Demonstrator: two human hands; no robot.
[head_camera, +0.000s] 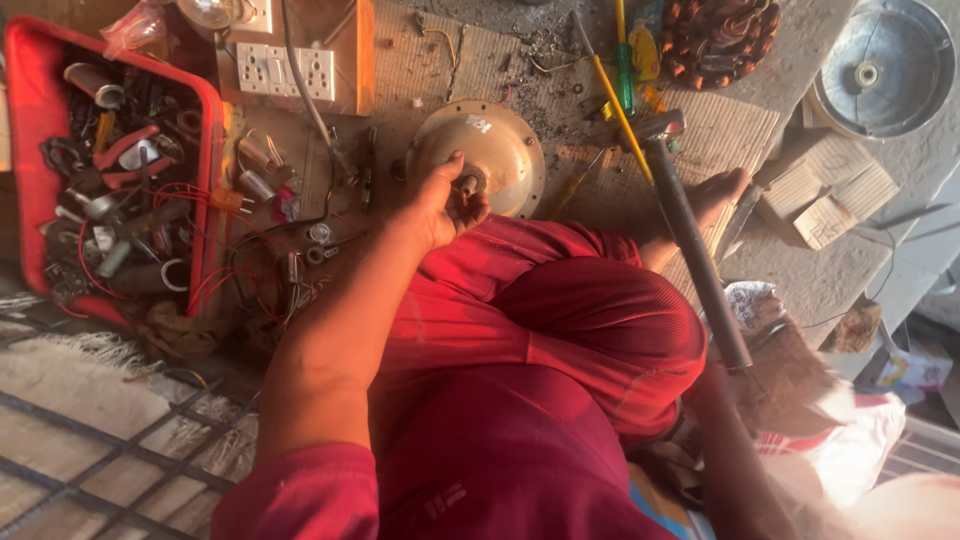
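The left hand (445, 200) pinches the short shaft of the cream dome-shaped motor cover (492, 155) lying just ahead of it, the right hand (745, 365), mostly hidden, grips a hammer (690, 225) raised beside it, head still clear of the shaft, no blow landed yet.

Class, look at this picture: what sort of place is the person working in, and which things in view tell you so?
Probably a small floor-level electrical repair workshop. A red tray holds jumbled tools and parts, copper motor windings lie beside screwdrivers, and the left hand steadies a beige motor cover while a hammer is raised.
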